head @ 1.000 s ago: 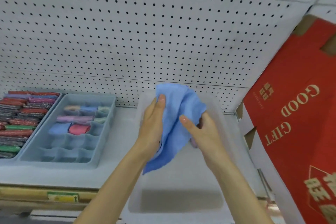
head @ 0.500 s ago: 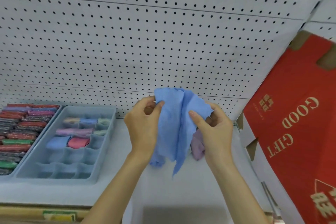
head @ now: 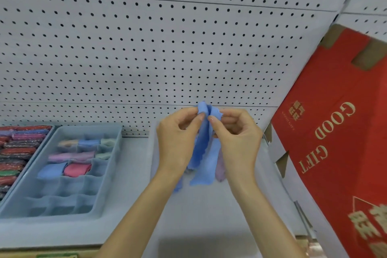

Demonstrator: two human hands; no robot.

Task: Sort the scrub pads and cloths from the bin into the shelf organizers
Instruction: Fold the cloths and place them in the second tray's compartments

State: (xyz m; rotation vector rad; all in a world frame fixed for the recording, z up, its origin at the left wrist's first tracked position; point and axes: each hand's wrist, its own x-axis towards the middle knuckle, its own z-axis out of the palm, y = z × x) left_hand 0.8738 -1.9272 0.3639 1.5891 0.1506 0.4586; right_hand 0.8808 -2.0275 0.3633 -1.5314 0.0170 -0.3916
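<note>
The left hand (head: 178,138) and right hand (head: 236,138) now pinch the cloth (head: 204,157) top, folded from wide to thin, so it looks nearly ready for the organizer (head: 110,174).

Both forearms bare, rising from lower edge, converging toward centre. Left hand (head: 178,142) and right hand (head: 238,142) raised side by side at same height, fingers curled inward. Each thumb and forefinger pinches top edge of blue cloth (head: 204,161); thumb tips close together
</note>
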